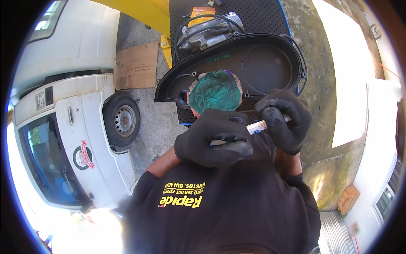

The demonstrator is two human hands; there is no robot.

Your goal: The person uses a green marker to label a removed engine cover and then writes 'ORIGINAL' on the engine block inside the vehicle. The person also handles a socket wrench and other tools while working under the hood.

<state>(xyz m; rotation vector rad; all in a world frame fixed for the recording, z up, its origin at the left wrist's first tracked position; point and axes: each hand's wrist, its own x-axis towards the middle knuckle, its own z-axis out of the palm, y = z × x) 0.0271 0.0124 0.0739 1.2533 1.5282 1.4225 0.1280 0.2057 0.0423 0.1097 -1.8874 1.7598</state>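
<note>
Both my hands wear black gloves and meet in front of my chest. My left hand (215,137) is closed around one end of a white marker-like tube (256,127) with blue print. From between its fingers pokes a pale tip (218,142) with a bit of green beside it; I cannot tell whether this belongs to the same tube. My right hand (285,120) pinches the tube's other end. Just beyond the hands, a crumpled green cloth (215,93) lies on a large black pear-shaped cover (270,63), which has green handwriting inside.
The cover rests on a black perforated table (264,17) with a blue edge. Behind it sit a grey metal part (211,31), a black cable and an orange packet (202,15). A yellow post (148,15), flattened cardboard (136,65) and a white van (80,114) are at the left.
</note>
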